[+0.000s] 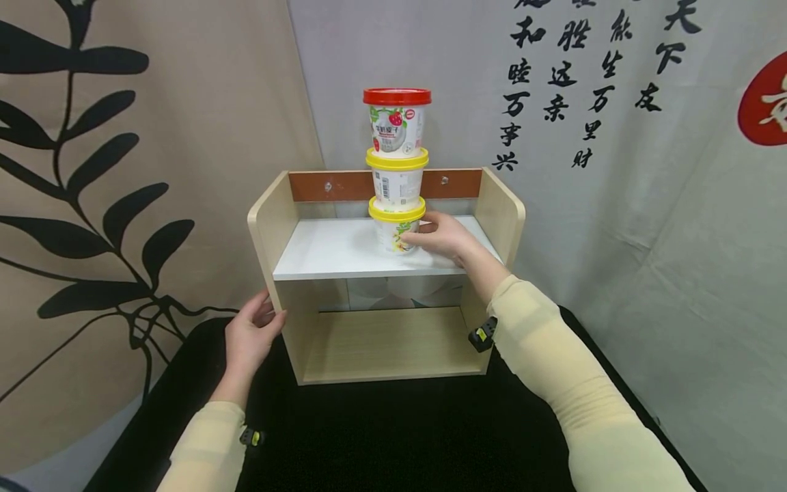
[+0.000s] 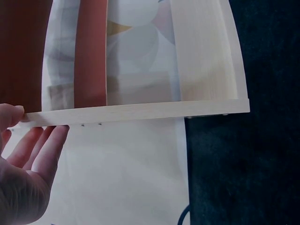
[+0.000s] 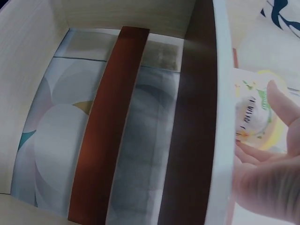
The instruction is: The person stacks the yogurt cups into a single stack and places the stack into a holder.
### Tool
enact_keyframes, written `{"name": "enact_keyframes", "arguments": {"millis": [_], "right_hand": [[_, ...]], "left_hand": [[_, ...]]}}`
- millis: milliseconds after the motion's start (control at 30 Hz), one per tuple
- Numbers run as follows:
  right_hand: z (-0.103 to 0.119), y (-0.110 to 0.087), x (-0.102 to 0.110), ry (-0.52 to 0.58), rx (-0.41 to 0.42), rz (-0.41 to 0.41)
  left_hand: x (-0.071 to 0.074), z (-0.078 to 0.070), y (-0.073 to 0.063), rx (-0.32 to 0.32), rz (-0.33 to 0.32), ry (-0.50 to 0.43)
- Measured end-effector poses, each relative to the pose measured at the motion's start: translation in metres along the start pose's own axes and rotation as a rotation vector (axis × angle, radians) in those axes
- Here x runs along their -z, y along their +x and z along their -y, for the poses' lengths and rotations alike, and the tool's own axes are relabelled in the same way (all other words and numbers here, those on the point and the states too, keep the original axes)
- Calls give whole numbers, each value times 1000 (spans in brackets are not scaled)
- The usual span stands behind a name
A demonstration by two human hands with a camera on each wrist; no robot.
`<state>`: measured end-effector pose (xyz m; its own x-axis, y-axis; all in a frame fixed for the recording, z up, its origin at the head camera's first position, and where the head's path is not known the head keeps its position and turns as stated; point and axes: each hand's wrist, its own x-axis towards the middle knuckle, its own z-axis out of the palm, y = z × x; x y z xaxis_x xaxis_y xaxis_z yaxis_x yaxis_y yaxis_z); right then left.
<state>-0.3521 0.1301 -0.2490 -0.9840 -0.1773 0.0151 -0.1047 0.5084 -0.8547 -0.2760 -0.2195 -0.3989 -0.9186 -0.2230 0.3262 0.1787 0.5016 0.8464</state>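
Three paper cups stand stacked on the white upper board of a small two-tier shelf [image 1: 381, 379]. The bottom cup [image 1: 393, 236] and the middle cup [image 1: 396, 188] have yellow lids; the top cup [image 1: 398, 130] has a red lid and strawberry print. My right hand [image 1: 451, 239] holds the bottom cup from its right side, thumb across the front; its fingers are partly hidden behind the cup. In the right wrist view, thumb and fingers lie around that printed cup [image 3: 251, 110]. My left hand [image 2: 28, 168] pinches the front edge of the shelf's left side panel [image 2: 140, 111].
Under the shelf lies a black tabletop [image 1: 393, 430]. Side panels rise left and right of the upper board [image 1: 326, 249], with a brown back rail [image 1: 350, 186] behind the cups. A leaf-patterned curtain [image 1: 227, 137] and a curtain with writing [image 1: 602, 205] hang behind.
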Motion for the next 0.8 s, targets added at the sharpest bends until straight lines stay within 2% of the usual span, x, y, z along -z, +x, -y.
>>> {"name": "enact_keyframes", "arguments": {"millis": [133, 333, 567, 800], "right_hand": [[-2, -11, 8, 25, 24, 48], [-8, -29, 16, 3, 115, 91], [-20, -54, 20, -14, 192, 79], [-32, -72, 20, 57, 258, 74]], "left_hand": [[0, 0, 0, -4, 0, -1], [0, 1, 0, -19, -6, -2], [-1, 2, 0, -17, 1, 1], [-2, 2, 0, -23, -4, 20]]}}
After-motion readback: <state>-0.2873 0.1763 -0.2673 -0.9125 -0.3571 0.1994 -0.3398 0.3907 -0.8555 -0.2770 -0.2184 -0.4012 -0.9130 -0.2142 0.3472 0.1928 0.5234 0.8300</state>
